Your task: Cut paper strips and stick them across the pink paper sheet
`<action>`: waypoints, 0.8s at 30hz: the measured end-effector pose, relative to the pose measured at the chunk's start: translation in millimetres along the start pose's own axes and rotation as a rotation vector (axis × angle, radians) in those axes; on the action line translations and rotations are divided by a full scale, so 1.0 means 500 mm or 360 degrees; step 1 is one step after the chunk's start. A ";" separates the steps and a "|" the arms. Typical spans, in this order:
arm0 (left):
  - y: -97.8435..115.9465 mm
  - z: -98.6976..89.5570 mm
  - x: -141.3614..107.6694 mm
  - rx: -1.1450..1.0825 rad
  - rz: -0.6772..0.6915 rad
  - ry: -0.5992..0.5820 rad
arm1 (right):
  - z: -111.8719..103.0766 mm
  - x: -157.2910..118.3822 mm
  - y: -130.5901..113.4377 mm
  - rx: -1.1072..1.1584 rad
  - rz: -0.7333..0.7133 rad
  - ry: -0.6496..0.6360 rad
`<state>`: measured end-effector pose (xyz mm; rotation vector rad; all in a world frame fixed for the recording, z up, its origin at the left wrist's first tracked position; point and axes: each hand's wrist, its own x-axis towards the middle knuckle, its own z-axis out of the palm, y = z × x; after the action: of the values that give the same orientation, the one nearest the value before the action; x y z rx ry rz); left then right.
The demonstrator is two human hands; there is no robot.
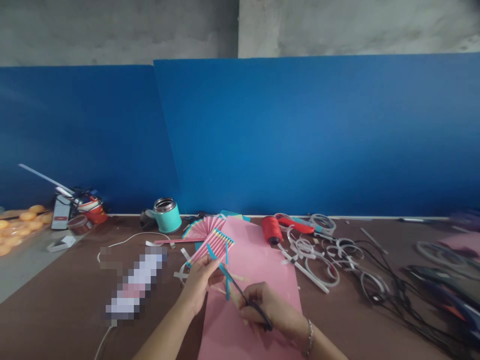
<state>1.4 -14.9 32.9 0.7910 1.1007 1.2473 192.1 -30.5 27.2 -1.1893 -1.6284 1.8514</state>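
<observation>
Head view: the R hand (272, 307) was closed round the dark handles of scissors (267, 322), blades angled fwd & left twd the other hand. The L hand (198, 282) had thumb & fingers drawn together by a blue strip (212, 251); can't tell if they pinched that, the paper behind, or both. A 2nd blue strip (227, 287) ran roughly upright btwn the hands. Pleated pink paper (210, 245) w/ blue edges lay just beyond the L fingertips, a pink fan (204, 229) right behind it. Under both hands, a pink sheet (258, 260) on the brown table (165, 300). Fwd of the R hand stood a red spool (270, 230); to its right, a tangle of white strips (303, 247). Fwd-left of the L hand, a teal mug (167, 219); left of that hand, a pixelated item (137, 287), ID n/a. R wrist wore a bracelet (310, 337).
</observation>
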 end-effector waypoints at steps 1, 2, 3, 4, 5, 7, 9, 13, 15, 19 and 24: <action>0.000 0.000 0.000 0.0002 0.0004 -0.0004 | 0.000 0.000 0.000 0.0000 0.0003 0.0005; 0.001 0.000 0.000 0.0002 0.0009 -0.0007 | 0.000 0.000 0.000 0.0003 0.0001 0.0006; 0.001 0.001 0.000 0.0002 0.0015 -0.0006 | 0.001 0.001 0.002 0.0008 -0.0007 0.0006; 0.002 0.001 0.000 0.0002 0.0017 0.0001 | 0.001 0.002 0.003 0.0014 -0.0015 0.0004; 0.002 0.001 0.000 0.0001 0.0013 0.0012 | 0.001 0.003 0.005 0.0017 -0.0021 0.0006; 0.001 0.000 0.001 -0.0009 -0.0008 0.0026 | 0.001 0.004 0.006 0.0010 -0.0021 0.0007; 0.000 0.000 0.002 -0.0022 -0.0021 0.0026 | 0.002 0.003 0.004 -0.0005 -0.0016 0.0003; -0.002 -0.001 0.002 -0.0051 -0.0013 0.0021 | 0.005 0.000 -0.008 -0.0011 -0.0006 0.0020; -0.002 -0.001 0.002 -0.0057 -0.0019 0.0019 | 0.005 -0.002 -0.010 -0.0005 -0.0003 0.0032; -0.001 0.000 0.002 -0.0047 -0.0012 0.0006 | 0.003 -0.001 -0.002 0.0010 -0.0007 0.0015; -0.003 -0.001 0.004 -0.0051 -0.0028 0.0019 | 0.000 0.002 0.006 -0.0002 -0.0052 0.0002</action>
<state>1.3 -13.4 31.1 0.7491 1.0923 1.2533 191.9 -30.5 23.9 -1.1574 -1.6388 1.8294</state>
